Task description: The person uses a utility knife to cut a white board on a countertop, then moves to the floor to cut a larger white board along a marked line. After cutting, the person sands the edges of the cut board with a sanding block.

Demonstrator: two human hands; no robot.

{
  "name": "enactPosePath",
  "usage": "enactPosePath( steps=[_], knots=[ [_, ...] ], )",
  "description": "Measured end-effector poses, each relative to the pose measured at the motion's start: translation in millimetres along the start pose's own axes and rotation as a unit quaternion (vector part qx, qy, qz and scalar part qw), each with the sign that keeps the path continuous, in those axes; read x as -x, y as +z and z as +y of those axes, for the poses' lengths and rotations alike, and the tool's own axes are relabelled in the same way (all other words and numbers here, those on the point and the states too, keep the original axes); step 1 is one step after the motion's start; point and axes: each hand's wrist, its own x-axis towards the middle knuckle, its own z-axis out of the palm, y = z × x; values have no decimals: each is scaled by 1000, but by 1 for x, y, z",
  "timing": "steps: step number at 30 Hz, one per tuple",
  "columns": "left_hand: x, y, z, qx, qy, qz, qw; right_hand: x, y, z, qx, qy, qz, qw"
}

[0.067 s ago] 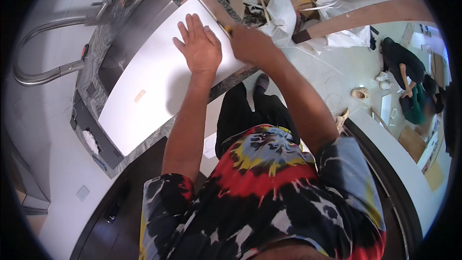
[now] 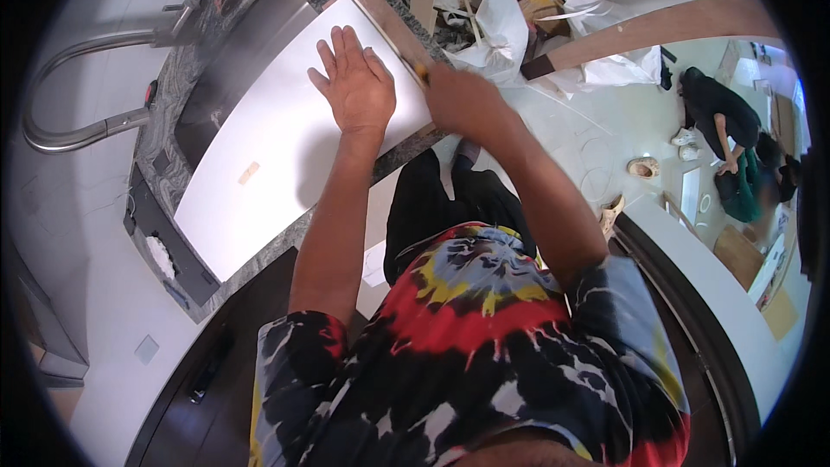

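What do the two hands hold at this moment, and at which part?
The left hand holds nothing; it presses flat on the white board. The right hand grips a thin yellow tool, perhaps a pencil, by its rear; only the tip shows.

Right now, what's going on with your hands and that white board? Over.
Left hand flat on white board, pinning it to the granite counter. Right hand grips a yellow pencil at the board's edge. Nothing blocking.

White board (image 2: 285,156); speckled grey counter (image 2: 164,182); tie-dye red-yellow-black shirt (image 2: 467,355).

Short-sleeved tie-dye shirt (image 2: 484,337) in red, yellow, black; dark trousers (image 2: 432,207).
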Motion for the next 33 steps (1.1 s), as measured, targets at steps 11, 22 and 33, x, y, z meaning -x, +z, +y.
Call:
enactPosePath(
  steps=[11, 22, 33],
  knots=[
    [-8, 4, 3, -7, 19, 20, 1000, -51, -9, 23, -72, 22, 173, 982],
    [-6, -2, 3, 7, 25, -3, 1000, -84, -18, 17, -12, 34, 71, 997],
    [-5, -5, 6, 52, 18, -41, 998, -62, -31, 38, 48, 78, 174, 980]
  ],
)
